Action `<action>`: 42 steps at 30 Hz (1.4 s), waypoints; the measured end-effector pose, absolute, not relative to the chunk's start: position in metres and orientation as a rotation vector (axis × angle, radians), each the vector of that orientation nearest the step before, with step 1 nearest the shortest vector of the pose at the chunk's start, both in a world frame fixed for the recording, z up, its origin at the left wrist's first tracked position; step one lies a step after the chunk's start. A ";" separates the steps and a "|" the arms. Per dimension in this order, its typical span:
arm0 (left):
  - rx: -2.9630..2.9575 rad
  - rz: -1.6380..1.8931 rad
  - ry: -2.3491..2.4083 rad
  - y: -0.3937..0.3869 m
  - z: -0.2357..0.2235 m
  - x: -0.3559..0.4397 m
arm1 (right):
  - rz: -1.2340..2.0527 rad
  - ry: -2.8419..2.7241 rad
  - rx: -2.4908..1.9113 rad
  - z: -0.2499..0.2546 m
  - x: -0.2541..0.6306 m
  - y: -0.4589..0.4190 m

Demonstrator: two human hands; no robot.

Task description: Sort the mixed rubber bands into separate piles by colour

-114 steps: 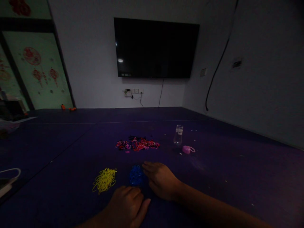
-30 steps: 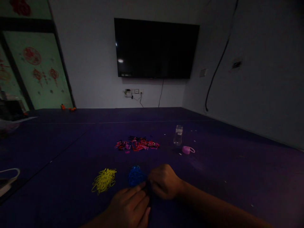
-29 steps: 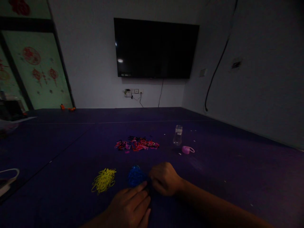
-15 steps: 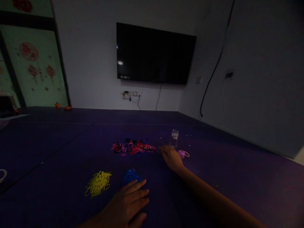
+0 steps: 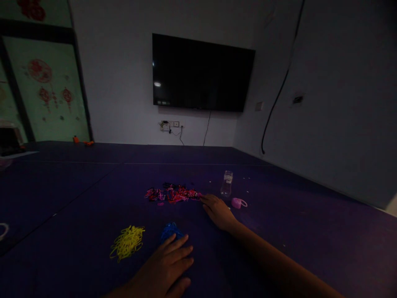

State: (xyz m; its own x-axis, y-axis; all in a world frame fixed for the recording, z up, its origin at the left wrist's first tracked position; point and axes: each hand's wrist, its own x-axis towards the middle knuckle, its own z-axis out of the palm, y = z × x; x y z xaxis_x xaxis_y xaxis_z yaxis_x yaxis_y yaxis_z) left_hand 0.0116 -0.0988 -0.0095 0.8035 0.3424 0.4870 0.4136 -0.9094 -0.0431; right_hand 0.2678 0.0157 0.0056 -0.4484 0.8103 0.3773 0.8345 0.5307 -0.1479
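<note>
My left hand (image 5: 164, 269) lies flat on the dark purple mat, fingers spread, its fingertips touching a small pile of blue rubber bands (image 5: 169, 231). A pile of yellow rubber bands (image 5: 127, 242) sits just left of the blue one. My right hand (image 5: 217, 210) is stretched forward, fingers extended, its tips at the right edge of a mixed heap of red, pink and black rubber bands (image 5: 172, 193). Whether it holds a band is not visible in the dim light.
A small clear bottle (image 5: 226, 183) stands right of the mixed heap, with a pink lid (image 5: 237, 203) beside it. A black television (image 5: 201, 72) hangs on the white wall ahead. A wall runs along the right side. A white object (image 5: 2, 229) lies at far left.
My right hand left the blue pile and reached forward to the mixed heap. My left hand stayed by the blue pile and flattened out. The view shifted slightly right.
</note>
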 end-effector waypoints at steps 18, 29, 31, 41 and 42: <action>-2.811 -0.778 -0.588 -0.097 -0.017 0.013 | -0.052 -2.511 -1.288 0.007 0.266 0.012; -2.985 -0.625 -0.659 -0.098 -0.005 0.008 | -0.007 -2.469 -1.274 -0.004 0.268 0.019; -2.995 -0.621 -0.659 -0.098 -0.004 0.008 | -0.001 -2.466 -1.263 -0.006 0.269 0.021; -2.999 -0.644 -0.614 -0.098 -0.004 0.011 | -0.027 -2.394 -1.217 -0.008 0.267 0.039; -2.996 -0.638 -0.604 -0.098 -0.004 0.011 | -0.041 -2.383 -1.215 -0.006 0.264 0.043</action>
